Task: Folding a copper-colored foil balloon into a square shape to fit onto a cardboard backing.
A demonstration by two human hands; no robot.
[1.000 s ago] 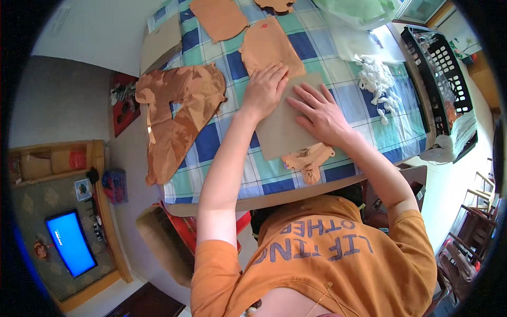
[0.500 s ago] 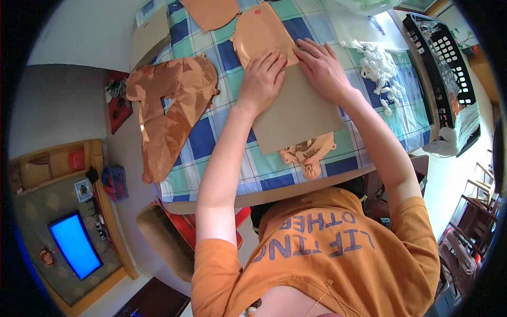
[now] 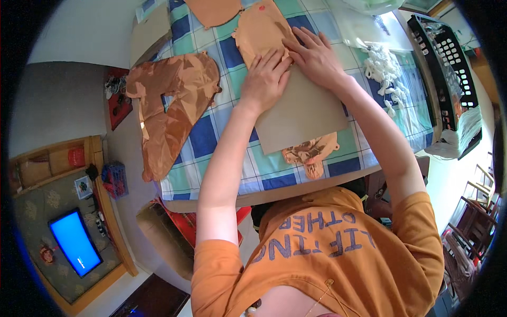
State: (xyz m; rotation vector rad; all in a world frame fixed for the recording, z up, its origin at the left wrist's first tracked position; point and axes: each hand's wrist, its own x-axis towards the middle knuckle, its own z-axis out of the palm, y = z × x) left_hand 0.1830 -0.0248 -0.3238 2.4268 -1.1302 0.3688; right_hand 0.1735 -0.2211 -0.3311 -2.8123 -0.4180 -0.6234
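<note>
Head view, right hand [image 3: 319, 58]: compared with 1.0 s ago, it has moved up off the card's middle onto the foil beyond; its fingers are loosely spread and pressing, not clenched.
Left hand [image 3: 264, 82]: lies across the join of foil and card, fingers extended, pressing down without gripping.
Copper foil sheet [image 3: 259, 31]: on the desk [image 3: 264, 196], straight ahead, its near end under the fingertips.
Grey card [image 3: 303, 113]: set square against the foil's near end — that much looks done, though the fingers hide the exact overlap.
Foil tip [image 3: 315, 150]: shows below the card; I cannot tell whether it belongs to the same sheet.
Work left: the foil beyond the fingers lies spread out; the big foil shape [image 3: 185, 79] and 2nd foil sheet [image 3: 214, 10] are untouched, so the work seems partway.
Edges: the desk's near edge runs just below the foil tip; white cords [image 3: 381, 63] and a black basket [image 3: 420, 42] bound the right.
Open room: checked cloth [image 3: 200, 134] between card and big foil shape — the left forearm crosses part of it.
</note>
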